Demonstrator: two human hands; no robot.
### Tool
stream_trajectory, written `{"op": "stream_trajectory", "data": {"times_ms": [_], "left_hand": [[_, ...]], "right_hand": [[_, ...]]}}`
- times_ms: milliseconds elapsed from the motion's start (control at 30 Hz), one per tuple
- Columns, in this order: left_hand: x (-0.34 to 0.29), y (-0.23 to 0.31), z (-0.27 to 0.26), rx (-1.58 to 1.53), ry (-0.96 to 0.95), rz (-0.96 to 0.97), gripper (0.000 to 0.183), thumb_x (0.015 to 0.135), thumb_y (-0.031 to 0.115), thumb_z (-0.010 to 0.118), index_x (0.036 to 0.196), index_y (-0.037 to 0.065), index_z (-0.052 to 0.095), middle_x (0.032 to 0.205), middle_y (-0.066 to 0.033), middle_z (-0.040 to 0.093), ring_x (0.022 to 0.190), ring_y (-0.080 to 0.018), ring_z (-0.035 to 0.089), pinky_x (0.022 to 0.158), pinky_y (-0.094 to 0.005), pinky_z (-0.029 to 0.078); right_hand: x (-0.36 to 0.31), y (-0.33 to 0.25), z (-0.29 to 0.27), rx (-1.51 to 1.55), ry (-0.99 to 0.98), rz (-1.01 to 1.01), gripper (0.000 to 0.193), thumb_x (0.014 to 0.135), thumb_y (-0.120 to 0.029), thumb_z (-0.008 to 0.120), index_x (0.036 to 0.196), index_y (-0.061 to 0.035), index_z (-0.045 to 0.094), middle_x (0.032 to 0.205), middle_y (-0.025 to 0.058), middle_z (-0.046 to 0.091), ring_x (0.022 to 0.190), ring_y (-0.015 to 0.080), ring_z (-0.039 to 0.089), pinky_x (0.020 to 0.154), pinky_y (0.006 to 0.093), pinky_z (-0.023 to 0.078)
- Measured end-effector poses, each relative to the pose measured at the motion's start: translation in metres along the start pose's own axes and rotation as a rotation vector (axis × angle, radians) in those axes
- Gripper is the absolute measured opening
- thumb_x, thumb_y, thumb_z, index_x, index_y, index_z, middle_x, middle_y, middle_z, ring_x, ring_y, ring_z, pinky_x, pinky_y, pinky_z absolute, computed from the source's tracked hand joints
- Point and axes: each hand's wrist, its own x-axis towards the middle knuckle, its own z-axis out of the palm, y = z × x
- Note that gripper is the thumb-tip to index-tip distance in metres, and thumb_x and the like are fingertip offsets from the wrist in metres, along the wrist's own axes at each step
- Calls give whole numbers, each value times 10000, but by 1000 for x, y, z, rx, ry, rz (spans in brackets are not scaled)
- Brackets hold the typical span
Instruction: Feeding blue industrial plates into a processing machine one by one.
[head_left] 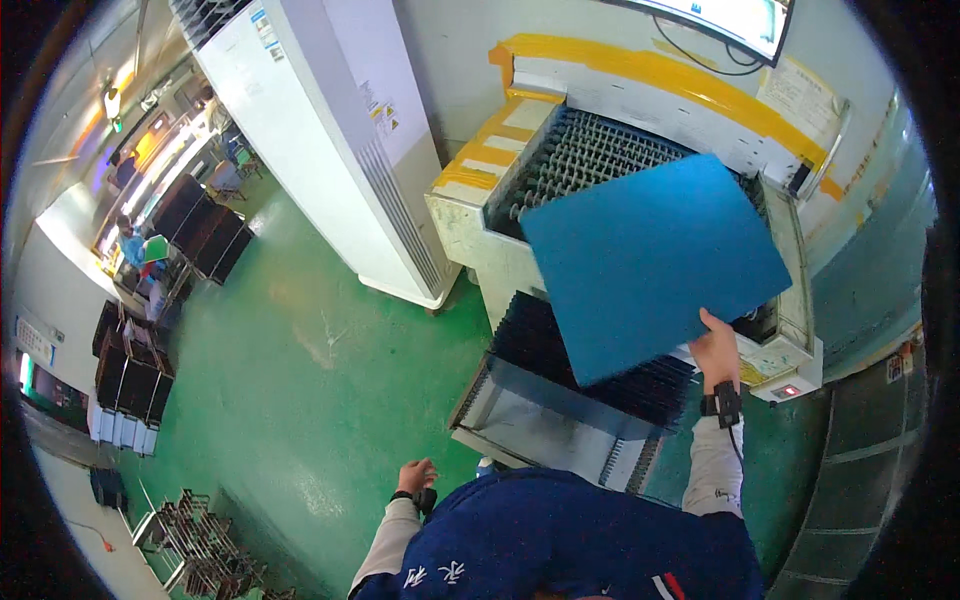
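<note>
My right hand [715,350] grips a large flat blue panel [655,265] by its lower right edge, fingers closed on it. The panel is tilted over the roller conveyor [610,140] of a machine and hides part of the rollers. Below the panel stands a rack [540,405] with black comb-like slots and a pale tray-like base; the panel covers some of it. Close to my body at the left, my left hand [416,476] has loosely bent fingers a little apart, with nothing visible in it.
A tall white cabinet-like unit [330,140] stands left of the machine. Dark racks [205,230] and people [135,245] are farther off at the left. Metal frames [205,545] stand at lower left on the green floor [330,400]. A screen [735,20] hangs above the machine.
</note>
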Motion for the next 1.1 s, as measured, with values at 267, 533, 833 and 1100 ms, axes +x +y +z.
{"op": "stream_trajectory", "data": {"times_ms": [267,533,833,1100], "left_hand": [[-24,-16,0,-117,100,3,232,811,197,569,894,-13,520,753,-98,576,567,-193,568,422,-286,405],[-32,-26,-1,3,92,-1,299,817,226,580,980,-18,518,875,-149,598,696,-283,619,522,-370,500],[-47,-40,-4,-99,173,-49,279,803,209,584,938,-30,533,836,-127,599,654,-241,599,495,-331,463],[-33,-26,3,-68,156,-43,231,786,179,569,907,-14,529,824,-113,597,650,-230,604,491,-304,460]], "right_hand": [[115,55,23,1081,114,218,68,806,-51,545,860,-57,504,851,55,536,795,192,505,751,333,430],[236,126,0,263,213,-175,117,857,-122,509,893,-12,495,807,86,527,788,215,508,738,360,473],[199,20,40,718,-96,456,262,851,-233,516,944,10,536,909,122,607,758,199,601,635,271,495],[208,25,52,100,-7,29,263,813,-260,545,943,-36,591,815,81,639,727,206,603,658,320,482]]}}
